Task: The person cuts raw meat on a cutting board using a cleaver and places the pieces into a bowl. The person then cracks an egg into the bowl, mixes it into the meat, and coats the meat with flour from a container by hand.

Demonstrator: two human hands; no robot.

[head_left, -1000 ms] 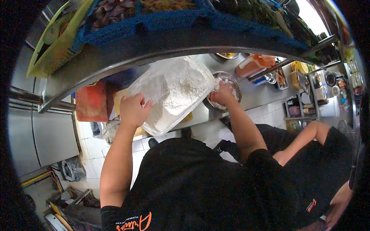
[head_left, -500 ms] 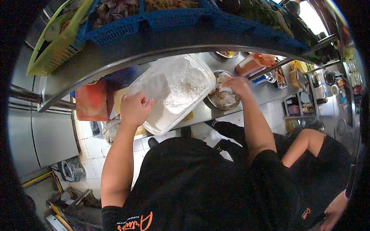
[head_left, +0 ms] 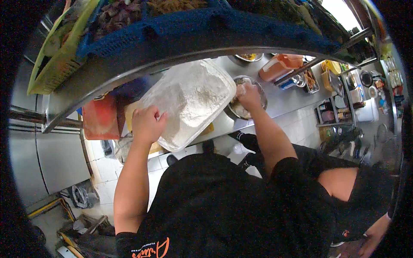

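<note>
On counter (head_left: 297,97), powder (head_left: 198,102) in tub (head_left: 231,81), pieces (head_left: 241,110) in bowl (head_left: 264,99)

On the silver metal counter (head_left: 292,96) before you, the whitish rectangular plastic tub (head_left: 232,91) holds white powder (head_left: 200,107). The round silver metal bowl (head_left: 265,102) sits right of it, the red boxy container (head_left: 101,121) left. Above, the grey metal shelf (head_left: 189,54) bears blue plastic crates (head_left: 178,26).

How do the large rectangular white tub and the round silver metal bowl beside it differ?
The rectangular white tub is clearly larger than the round metal bowl. The tub is whitish with rounded corners; the bowl is circular and shiny. The tub holds loose white powder, while the bowl holds pale, lumpy contents, with the right hand in it. Both are open on top.
</note>
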